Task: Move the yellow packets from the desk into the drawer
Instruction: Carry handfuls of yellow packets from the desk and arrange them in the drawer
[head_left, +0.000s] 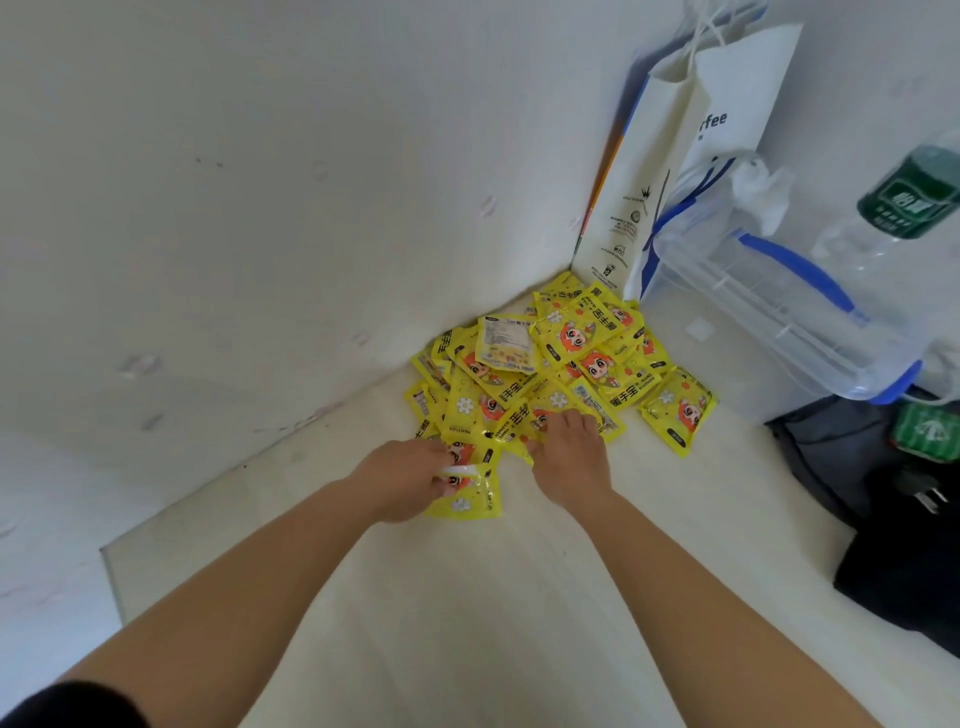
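Reaching into the corner heap of yellow packets (561, 358) on the white desk (467, 597), the left hand (410, 478) pinches the front packet (470, 493). The right hand (569, 454) rests on the heap, grip indeterminate. Risk: the flat, glossy pouches overlap loosely and may slide off when lifted. Drawer not in view.

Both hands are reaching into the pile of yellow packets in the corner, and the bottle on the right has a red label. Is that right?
Not quite. The head view shows the left hand and the right hand at the yellow packets in the corner, but the bottle on the right has a green label, not a red one.
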